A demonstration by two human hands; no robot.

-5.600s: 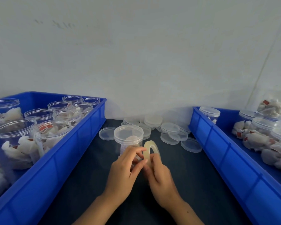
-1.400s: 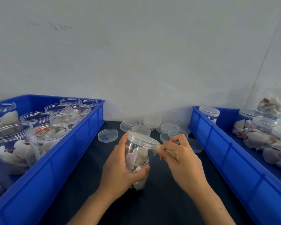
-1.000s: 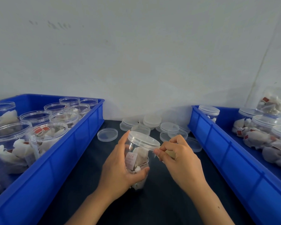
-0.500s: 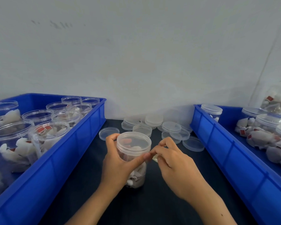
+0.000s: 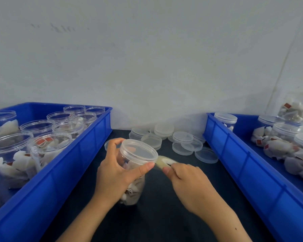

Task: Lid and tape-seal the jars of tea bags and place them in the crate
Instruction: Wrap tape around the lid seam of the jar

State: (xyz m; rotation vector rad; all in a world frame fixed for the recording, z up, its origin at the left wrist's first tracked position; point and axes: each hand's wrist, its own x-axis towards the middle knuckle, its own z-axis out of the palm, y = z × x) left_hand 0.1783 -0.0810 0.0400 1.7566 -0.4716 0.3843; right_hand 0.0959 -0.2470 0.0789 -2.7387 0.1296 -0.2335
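The right hand (image 5: 187,182) has drawn the tape roll (image 5: 164,162) away from the jar (image 5: 135,165), pinched in curled fingers, while the left hand (image 5: 115,173) wraps the jar, thumb at the lid (image 5: 138,151) rim, mid-sealing; next, probably turn the jar to wind tape round

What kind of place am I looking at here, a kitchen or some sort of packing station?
Likely a small hand-packing bench, not a kitchen: two blue crates of tea-bag jars flank a dark worktop, spare lids are piled by a bare wall, and a lidded jar is being taped.
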